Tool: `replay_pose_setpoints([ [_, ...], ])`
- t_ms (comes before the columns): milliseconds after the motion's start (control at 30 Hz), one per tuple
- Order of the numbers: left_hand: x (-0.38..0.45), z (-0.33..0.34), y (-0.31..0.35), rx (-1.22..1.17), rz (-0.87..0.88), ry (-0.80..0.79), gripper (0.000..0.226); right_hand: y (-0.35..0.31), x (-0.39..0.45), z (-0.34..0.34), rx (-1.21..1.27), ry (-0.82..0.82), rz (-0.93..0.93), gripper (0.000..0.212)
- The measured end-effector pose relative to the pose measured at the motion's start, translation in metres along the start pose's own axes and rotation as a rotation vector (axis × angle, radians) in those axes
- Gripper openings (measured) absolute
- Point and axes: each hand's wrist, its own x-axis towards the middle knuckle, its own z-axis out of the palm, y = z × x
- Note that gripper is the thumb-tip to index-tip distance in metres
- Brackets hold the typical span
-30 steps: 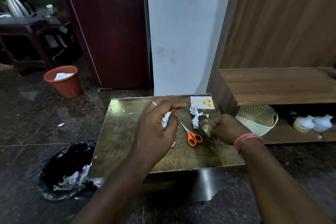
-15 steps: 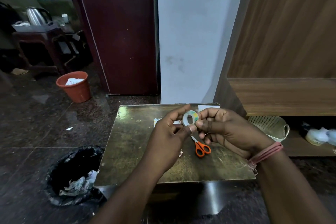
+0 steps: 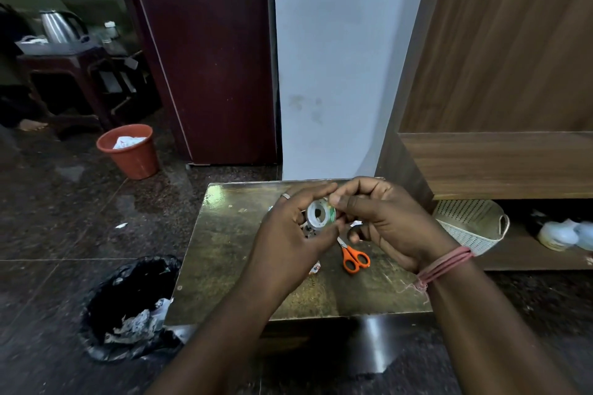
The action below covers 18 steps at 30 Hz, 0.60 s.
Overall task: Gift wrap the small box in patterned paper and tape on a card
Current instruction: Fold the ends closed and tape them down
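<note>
Both hands are raised together over the middle of the low table (image 3: 224, 253), the left hand (image 3: 288, 240) and right hand (image 3: 388, 228) gripping a tape roll (image 3: 321, 214) between them, and they hide the tabletop behind and under them. The scissors (image 3: 353, 256) lie just below the right hand, with paper scraps (image 3: 313, 268) under the left. The table's left part and near strip show bare surface. A wall (image 3: 337, 58) stands behind the far edge, a shelf unit (image 3: 497, 163) with 1 basket (image 3: 471, 224) close on the right, and a lined bin (image 3: 131, 308) against the left near corner.
</note>
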Motion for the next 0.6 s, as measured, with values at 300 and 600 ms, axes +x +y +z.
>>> replay_pose_setpoints([
  [300,0.004,-0.014,0.005,-0.274,-0.259,-0.006,0.019,0.0,0.005,0.011,0.144,0.102,-0.155,0.007],
  [600,0.004,-0.01,0.011,-0.653,-0.36,-0.06,0.025,0.012,0.011,0.018,0.106,0.207,-0.091,0.017],
])
